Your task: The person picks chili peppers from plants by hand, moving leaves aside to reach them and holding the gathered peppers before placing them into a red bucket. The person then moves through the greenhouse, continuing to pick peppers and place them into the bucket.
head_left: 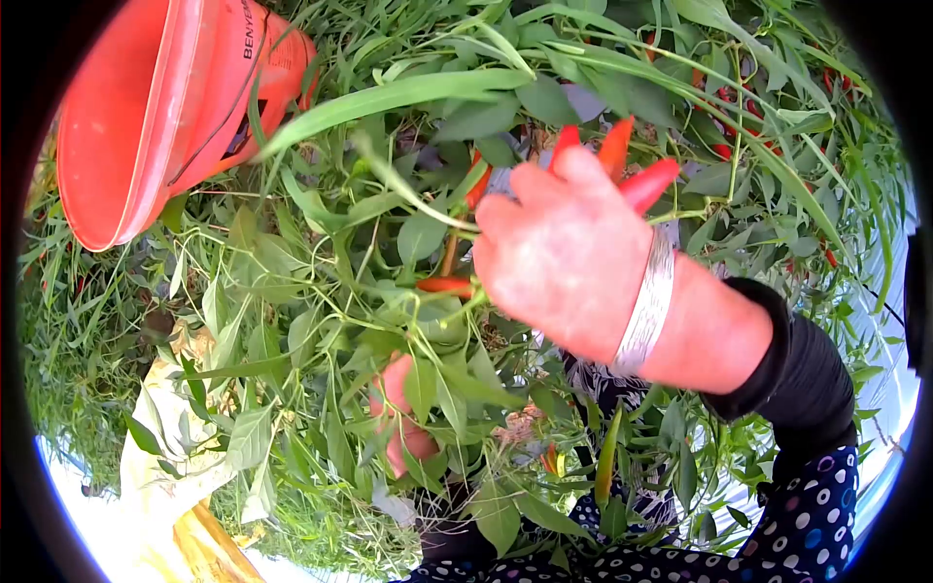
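My right hand (pixel 569 248), with a silver bracelet on its wrist, is closed around several red chili peppers (pixel 649 185). Their tips stick out past the fingers among the leaves of a pepper plant (pixel 423 238). Just beside this hand, an orange-red chili (pixel 445 286) lies against a green stem. Lower and to the left is my left hand (pixel 397 413), down in the foliage. Leaves cover most of it, so its fingers and anything in them are hidden. A greenish-orange chili (pixel 608 457) hangs below my right wrist.
An orange-red plastic bucket (pixel 219 87) lies tipped at the upper left, its mouth facing left. More red chilies (pixel 721 152) show among leaves at the upper right. Long grass blades (pixel 408 97) cross the plants. Pale yellowish material (pixel 160 428) is at the lower left.
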The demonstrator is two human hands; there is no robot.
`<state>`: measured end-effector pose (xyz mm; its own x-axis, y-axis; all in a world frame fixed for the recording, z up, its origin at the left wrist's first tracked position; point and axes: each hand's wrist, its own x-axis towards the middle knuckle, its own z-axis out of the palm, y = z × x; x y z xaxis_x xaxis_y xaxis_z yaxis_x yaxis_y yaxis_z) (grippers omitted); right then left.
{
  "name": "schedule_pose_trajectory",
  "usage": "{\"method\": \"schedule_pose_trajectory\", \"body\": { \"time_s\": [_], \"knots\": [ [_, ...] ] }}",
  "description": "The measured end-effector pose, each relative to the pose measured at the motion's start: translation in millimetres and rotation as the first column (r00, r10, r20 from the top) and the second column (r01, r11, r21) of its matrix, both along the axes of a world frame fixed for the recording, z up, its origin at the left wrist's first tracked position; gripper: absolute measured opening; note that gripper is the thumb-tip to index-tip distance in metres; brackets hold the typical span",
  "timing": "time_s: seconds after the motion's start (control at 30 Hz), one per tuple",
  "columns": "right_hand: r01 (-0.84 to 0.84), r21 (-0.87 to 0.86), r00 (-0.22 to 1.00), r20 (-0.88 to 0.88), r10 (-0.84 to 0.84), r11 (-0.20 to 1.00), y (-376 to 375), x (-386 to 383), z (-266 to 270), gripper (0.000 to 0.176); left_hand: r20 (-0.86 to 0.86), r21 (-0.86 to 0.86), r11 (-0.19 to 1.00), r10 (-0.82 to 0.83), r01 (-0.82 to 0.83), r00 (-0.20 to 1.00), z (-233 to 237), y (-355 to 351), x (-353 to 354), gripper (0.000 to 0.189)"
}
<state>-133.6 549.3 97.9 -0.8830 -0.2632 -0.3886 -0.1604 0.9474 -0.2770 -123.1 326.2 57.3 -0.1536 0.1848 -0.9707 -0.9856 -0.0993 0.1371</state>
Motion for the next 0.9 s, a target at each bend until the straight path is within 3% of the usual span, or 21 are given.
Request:
{"method": "schedule_pose_trajectory", "body": {
  "time_s": [0.17, 0.33, 0.77, 0.9],
  "knots": [
    [0.018, -0.044, 0.997, 0.082, -0.014, 0.999, -19.4, 20.3, 20.7, 0.012, -0.001, -0.007, 1.0, 0.023, -0.023, 1.0, 4.8, -1.4, 5.3, 0.038],
    [0.122, -0.081, 0.992, 0.02, -0.121, 0.989, -29.9, 45.8, 20.2, 0.01, 0.006, -0.027, 0.999, 0.047, -0.047, 0.999, 8.5, -8.1, 14.8, 0.037],
    [-0.149, -0.239, 0.989, -0.016, 0.149, 0.96, -26.7, 35.9, 21.9, 0.013, 0.033, -0.015, 0.995, 0.098, -0.098, 0.995, 7.4, -9.8, 18.9, 0.036],
    [-0.149, -0.269, 0.989, -0.048, 0.141, 0.952, -27.8, 28.9, 30.3, 0.014, 0.043, -0.003, 0.993, 0.119, -0.119, 0.992, 7.8, -7.8, 17.1, 0.036]
  ]
}}
